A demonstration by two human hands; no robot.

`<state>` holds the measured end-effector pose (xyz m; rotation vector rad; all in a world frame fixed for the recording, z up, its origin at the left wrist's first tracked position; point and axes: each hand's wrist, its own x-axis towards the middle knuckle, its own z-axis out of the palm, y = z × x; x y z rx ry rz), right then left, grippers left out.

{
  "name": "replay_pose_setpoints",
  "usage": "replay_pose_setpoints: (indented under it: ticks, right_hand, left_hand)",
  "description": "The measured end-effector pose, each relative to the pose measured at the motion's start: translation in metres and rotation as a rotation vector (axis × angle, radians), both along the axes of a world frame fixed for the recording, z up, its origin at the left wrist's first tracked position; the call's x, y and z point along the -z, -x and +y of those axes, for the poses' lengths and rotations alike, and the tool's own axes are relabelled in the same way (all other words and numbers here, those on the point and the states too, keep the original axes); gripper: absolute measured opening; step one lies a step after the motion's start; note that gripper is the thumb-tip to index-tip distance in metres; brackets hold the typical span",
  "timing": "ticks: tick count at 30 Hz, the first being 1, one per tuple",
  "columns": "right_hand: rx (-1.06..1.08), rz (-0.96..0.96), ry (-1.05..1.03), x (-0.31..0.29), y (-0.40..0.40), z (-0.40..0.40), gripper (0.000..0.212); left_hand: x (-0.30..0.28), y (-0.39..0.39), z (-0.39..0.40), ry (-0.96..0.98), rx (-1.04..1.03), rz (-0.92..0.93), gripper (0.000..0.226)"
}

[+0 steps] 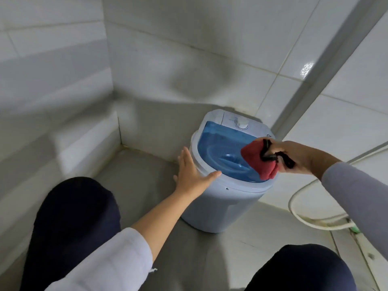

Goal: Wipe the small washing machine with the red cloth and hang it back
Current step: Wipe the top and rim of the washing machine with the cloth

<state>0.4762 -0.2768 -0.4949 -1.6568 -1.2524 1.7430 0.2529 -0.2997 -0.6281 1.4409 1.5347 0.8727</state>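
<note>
A small pale-blue washing machine (220, 204) with a clear blue lid (220, 148) and a white dial (241, 123) stands on the floor in a tiled corner. My left hand (191, 171) lies flat, fingers spread, against the machine's left rim. My right hand (294, 156) grips a bunched red cloth (257, 159) with a black loop or strap, held over the lid's right side. Whether the cloth touches the lid cannot be told.
White tiled walls close in behind and to the left. A white hose (304, 219) curls on the floor to the right of the machine, near a green fitting (354, 229). My dark-trousered knees (73, 223) fill the lower corners. Grey floor lies in front.
</note>
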Motion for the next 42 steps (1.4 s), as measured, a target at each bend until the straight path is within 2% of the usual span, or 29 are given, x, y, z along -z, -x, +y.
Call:
replay_pose_setpoints:
  ticks: [3,5,8,9,11,14,16,19,22,24,26,31,37,42]
  right_hand:
    - [0.07,0.044,0.035,-0.012,0.004,0.013,0.023]
    - [0.025,0.086,0.016,-0.019,0.01,0.02,0.022]
    - [-0.333,-0.039,-0.022,-0.021,0.012,0.037,0.075]
    - [-0.474,-0.11,-0.043,-0.019,0.016,0.043,0.08]
    - [-0.7,-0.287,-0.143,-0.018,0.026,0.055,0.06]
    - [-0.881,-0.523,-0.388,-0.018,0.046,0.07,0.03]
    - [-1.0,-0.566,-0.515,-0.015,0.057,0.078,0.032]
    - [-1.122,-0.423,-0.59,0.003,0.068,0.083,0.033]
    - [-1.217,-0.431,-0.925,0.019,0.071,0.085,0.051]
    - [-1.319,-0.422,-1.145,0.031,0.071,0.086,0.055]
    - [-1.371,-0.423,-1.266,0.044,0.067,0.087,0.055]
    - [-1.451,-0.455,-1.324,0.053,0.06,0.088,0.058]
    - [-1.586,-0.51,-1.293,0.046,0.051,0.092,0.059]
    - [-1.616,-0.514,-1.401,0.049,0.057,0.092,0.053]
  left_hand:
    - [0.008,-0.016,-0.009,0.043,-0.049,-0.073,0.129]
    - [0.009,-0.024,-0.011,0.057,-0.083,-0.128,0.131]
    - [0.014,-0.032,-0.012,0.075,-0.093,-0.125,0.134]
    - [0.015,-0.033,-0.012,0.08,-0.095,-0.128,0.134]
    - [0.017,-0.034,-0.012,0.075,-0.099,-0.139,0.134]
    - [0.02,-0.035,-0.01,0.079,-0.116,-0.125,0.136]
    - [0.022,-0.036,-0.009,0.082,-0.125,-0.126,0.138]
    - [0.025,-0.038,-0.008,0.081,-0.126,-0.141,0.137]
    - [0.027,-0.038,-0.007,0.092,-0.124,-0.15,0.137]
    - [0.029,-0.038,-0.007,0.095,-0.126,-0.148,0.137]
    - [0.03,-0.038,-0.007,0.111,-0.13,-0.155,0.137]
    - [0.032,-0.039,-0.006,0.113,-0.133,-0.196,0.138]
    - [0.033,-0.039,-0.007,0.113,-0.13,-0.18,0.134]
    - [0.034,-0.038,-0.006,0.114,-0.128,-0.198,0.135]
